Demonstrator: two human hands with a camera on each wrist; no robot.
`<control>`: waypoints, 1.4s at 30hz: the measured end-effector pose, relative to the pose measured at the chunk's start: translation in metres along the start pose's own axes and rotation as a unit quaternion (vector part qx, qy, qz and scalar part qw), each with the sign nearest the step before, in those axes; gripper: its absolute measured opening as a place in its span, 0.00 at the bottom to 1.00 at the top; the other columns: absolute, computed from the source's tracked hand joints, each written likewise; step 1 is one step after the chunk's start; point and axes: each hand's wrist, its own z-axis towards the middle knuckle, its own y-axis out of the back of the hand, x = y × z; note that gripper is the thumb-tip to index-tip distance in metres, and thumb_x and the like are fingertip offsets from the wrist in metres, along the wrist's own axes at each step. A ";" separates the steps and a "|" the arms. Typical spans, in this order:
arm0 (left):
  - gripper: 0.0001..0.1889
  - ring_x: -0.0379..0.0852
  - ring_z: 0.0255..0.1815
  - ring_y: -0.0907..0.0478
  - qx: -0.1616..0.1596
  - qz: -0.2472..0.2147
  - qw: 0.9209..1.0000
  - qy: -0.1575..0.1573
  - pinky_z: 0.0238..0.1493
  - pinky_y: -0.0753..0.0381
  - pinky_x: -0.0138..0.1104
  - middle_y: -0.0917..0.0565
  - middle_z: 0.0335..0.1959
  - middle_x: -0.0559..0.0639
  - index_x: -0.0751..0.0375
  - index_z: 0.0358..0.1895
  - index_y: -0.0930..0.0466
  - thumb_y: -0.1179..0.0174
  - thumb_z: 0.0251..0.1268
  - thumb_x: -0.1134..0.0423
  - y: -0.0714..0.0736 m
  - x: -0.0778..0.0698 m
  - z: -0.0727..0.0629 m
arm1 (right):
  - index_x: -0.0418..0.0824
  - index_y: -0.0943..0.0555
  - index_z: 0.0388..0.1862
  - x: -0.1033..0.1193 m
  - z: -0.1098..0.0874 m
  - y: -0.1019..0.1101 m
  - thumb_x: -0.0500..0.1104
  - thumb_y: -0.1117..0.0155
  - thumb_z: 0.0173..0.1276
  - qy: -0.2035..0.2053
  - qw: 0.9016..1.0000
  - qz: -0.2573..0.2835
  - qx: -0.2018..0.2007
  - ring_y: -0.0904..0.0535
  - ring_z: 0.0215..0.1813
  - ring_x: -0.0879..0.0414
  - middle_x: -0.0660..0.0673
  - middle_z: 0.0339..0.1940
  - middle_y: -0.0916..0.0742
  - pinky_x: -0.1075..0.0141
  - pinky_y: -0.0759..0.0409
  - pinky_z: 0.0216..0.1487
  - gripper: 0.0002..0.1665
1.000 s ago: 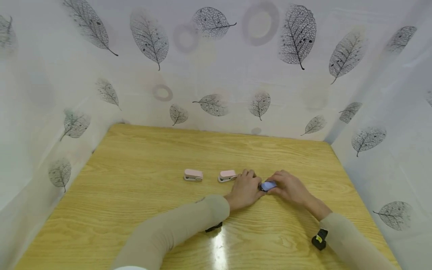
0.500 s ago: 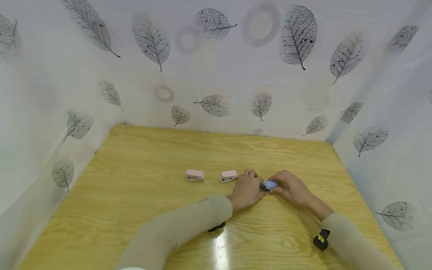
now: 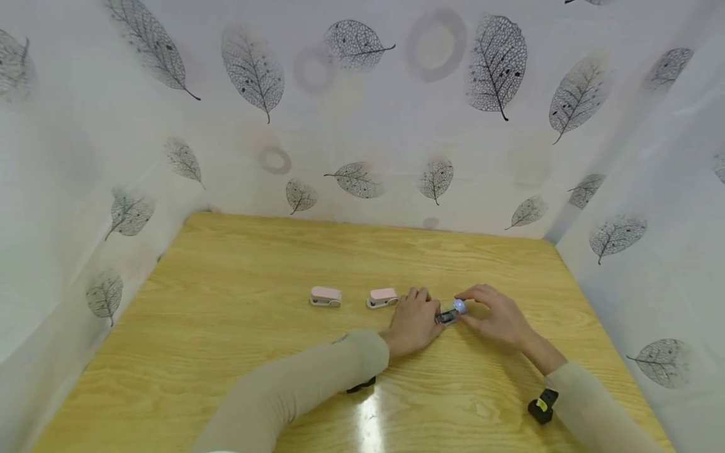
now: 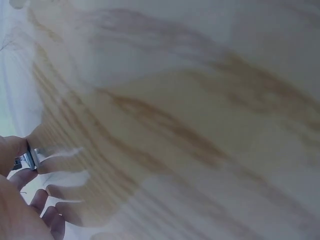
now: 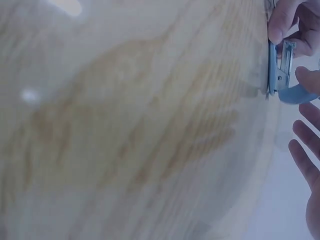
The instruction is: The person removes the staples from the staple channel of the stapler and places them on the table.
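Note:
A small light-blue stapler stands on the table between the hands, its top cover swung up and the metal inside exposed. My left hand pinches the end of its base. At the other end, my right hand holds the raised cover between thumb and index finger. The right wrist view shows the blue base and the cover folded far back, other right fingers spread. Only a sliver of the stapler shows in the left wrist view. Two pink staplers, one at the left and one nearer, lie beside my left hand.
The wood-grain table has a glossy top with a light reflection near the front. Leaf-printed white curtains enclose its back and sides. A black device is strapped at the right wrist.
The stapler's cover has been swung up and back toward the right, showing the metal inside. My right hand has moved slightly right with it; my left hand stays at the base.

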 end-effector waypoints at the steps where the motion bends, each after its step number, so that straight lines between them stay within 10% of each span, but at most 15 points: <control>1: 0.15 0.42 0.51 0.25 0.000 0.001 1.000 0.000 0.51 0.24 0.35 0.17 0.52 0.45 0.45 0.43 0.15 0.34 0.71 0.40 0.000 0.000 0.000 | 0.45 0.11 0.48 -0.001 0.000 0.001 0.37 0.12 0.48 0.003 1.000 -0.004 -0.005 0.12 0.46 0.50 0.50 0.43 0.08 0.53 0.13 0.45 0.26; 14: 0.16 0.42 0.52 0.25 0.020 0.039 0.999 0.005 0.52 0.22 0.35 0.18 0.54 0.45 0.44 0.45 0.17 0.37 0.72 0.37 -0.001 -0.001 0.003 | 0.44 0.10 0.47 -0.013 0.004 0.011 0.39 0.11 0.44 0.012 1.000 -0.026 -0.003 0.12 0.44 0.50 0.50 0.42 0.09 0.53 0.13 0.43 0.28; 42: 0.16 0.41 0.49 0.26 0.007 0.050 0.999 -0.006 0.47 0.25 0.33 0.17 0.50 0.44 0.44 0.44 0.17 0.38 0.73 0.37 -0.007 -0.002 0.009 | 0.41 0.11 0.52 -0.040 0.000 0.009 0.49 0.16 0.58 -0.121 0.991 -0.006 0.056 0.11 0.46 0.44 0.45 0.44 0.08 0.47 0.12 0.46 0.25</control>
